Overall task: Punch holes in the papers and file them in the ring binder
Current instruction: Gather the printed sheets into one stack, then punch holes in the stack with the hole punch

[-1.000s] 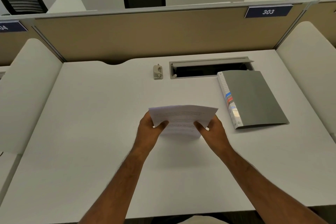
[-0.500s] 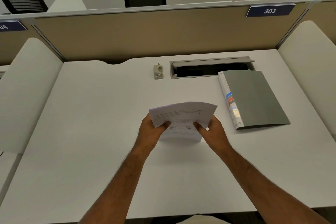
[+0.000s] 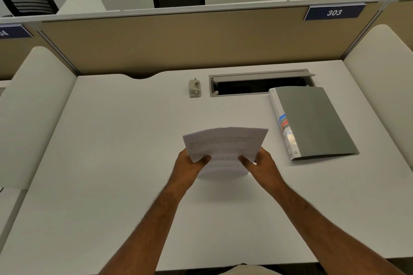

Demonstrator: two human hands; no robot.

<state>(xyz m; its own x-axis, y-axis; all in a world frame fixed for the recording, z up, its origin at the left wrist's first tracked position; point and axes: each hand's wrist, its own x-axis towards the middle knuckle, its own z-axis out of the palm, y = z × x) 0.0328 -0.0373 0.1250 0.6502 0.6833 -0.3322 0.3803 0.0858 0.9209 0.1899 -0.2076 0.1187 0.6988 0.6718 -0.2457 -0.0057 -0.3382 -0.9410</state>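
A thin stack of printed white papers is held upright over the middle of the desk, its lower edge near the desktop. My left hand grips its left side and my right hand grips its right side, thumbs on the front sheet. The top of the stack bows away from me. A grey ring binder lies closed to the right, spine with coloured labels facing left. A small beige hole punch stands at the back of the desk, well beyond the papers.
The white desk has an open cable tray slot at the back, partly overlapped by the binder's corner. A tan partition with a "303" sign closes the far side. White side screens flank the desk.
The stack's top edge has curved and tipped further away from me. Both hands have stayed in nearly the same place, holding the papers.
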